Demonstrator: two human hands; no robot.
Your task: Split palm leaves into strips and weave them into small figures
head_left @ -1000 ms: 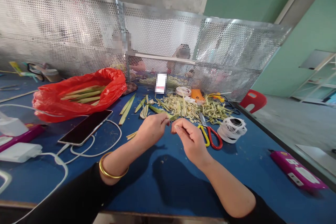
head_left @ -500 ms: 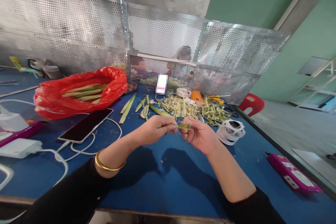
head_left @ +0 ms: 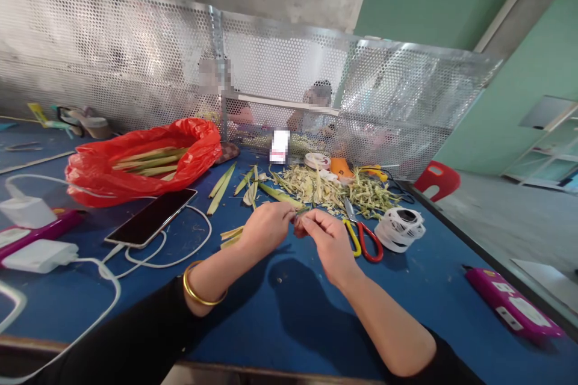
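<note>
Over the middle of the blue table (head_left: 289,337), my left hand (head_left: 268,228) and my right hand (head_left: 332,243) meet with fingers pinched on a small green leaf piece (head_left: 301,210). Most of that piece is hidden by the fingers. Pale yellow-green leaf ends (head_left: 231,234) stick out left of my left hand; I cannot tell whether they are held or lie on the table. Scissors (head_left: 360,231) with one yellow and one red handle lie just right of my right hand. Behind the hands are loose leaf strips (head_left: 221,187) and a heap of pale leaf scraps (head_left: 311,183).
A red plastic bag (head_left: 97,183) with long leaves stands at the back left, near a phone (head_left: 151,216) and white cables. At right are a white tape roll (head_left: 400,230) and a purple power strip (head_left: 512,304). A perforated metal screen (head_left: 280,66) runs along the back.
My hands have come closer together and my right hand has turned over, its back now up. The scissors and the leaf ends by my left hand have come into view.
</note>
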